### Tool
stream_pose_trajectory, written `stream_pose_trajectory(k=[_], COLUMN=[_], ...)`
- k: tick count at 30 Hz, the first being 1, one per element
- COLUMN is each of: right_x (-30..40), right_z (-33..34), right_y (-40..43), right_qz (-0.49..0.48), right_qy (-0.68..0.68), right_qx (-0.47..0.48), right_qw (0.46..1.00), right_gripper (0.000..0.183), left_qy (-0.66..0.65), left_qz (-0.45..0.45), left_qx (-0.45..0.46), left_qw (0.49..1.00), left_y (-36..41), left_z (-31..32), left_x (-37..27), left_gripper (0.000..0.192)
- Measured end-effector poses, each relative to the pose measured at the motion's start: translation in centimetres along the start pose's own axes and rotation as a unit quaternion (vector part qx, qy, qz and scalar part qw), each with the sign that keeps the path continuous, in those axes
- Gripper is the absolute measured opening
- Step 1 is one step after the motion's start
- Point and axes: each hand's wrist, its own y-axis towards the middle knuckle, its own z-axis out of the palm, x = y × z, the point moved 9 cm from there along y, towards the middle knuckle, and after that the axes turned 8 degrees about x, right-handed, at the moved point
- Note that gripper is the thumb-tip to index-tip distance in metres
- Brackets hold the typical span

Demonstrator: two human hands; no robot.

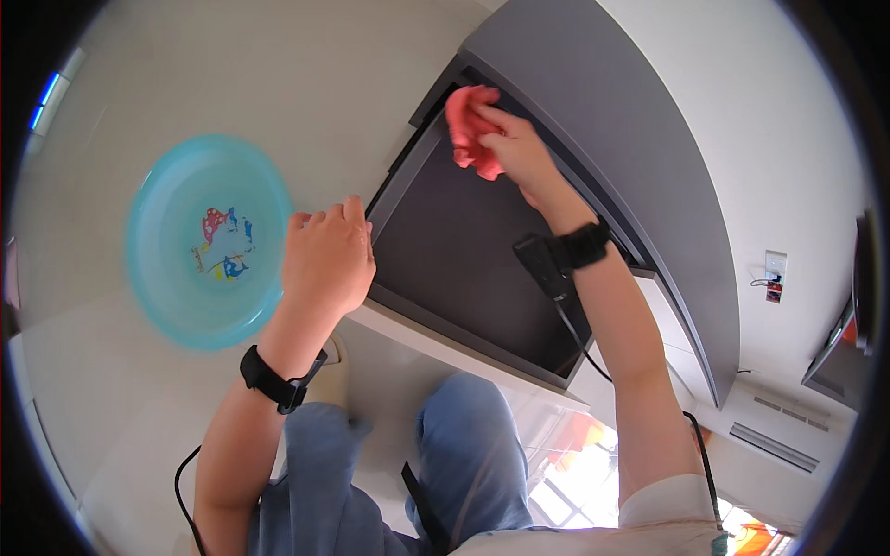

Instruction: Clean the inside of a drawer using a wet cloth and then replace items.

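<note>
My right hand [521,149] grips a bunched coral-red cloth [460,125] over the far end of a pulled-out drawer [466,257] with a dark grey inside. My left hand [330,254] is at the drawer's left corner, back of the hand up and fingers bent. Whether those fingers grip the drawer's edge is hidden. Beside my left hand, on the left, stands a translucent turquoise plastic basin [167,278] with a cartoon print on its bottom.
A grey cabinet top [591,90] overhangs the drawer along its far right side. Under my left forearm, a cream rounded object [334,375] stands on the pale glossy floor [334,83]. A wall socket with a plug [774,278] is at the right. Black cables run from the wrist straps [584,247].
</note>
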Motion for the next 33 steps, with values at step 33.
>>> stream_pose_trajectory(k=[33], right_x=[-13.0], right_z=[2.2], right_y=[-24.9], right_qz=[0.097], right_qy=[-0.159], right_qx=[0.331], right_qw=[0.925], right_gripper=[0.043], left_qy=[-0.095], left_qz=[-0.015], left_qx=[-0.208], left_qw=[0.973], left_y=[-0.6], left_z=[-3.0], left_x=[0.9], left_gripper=[0.038])
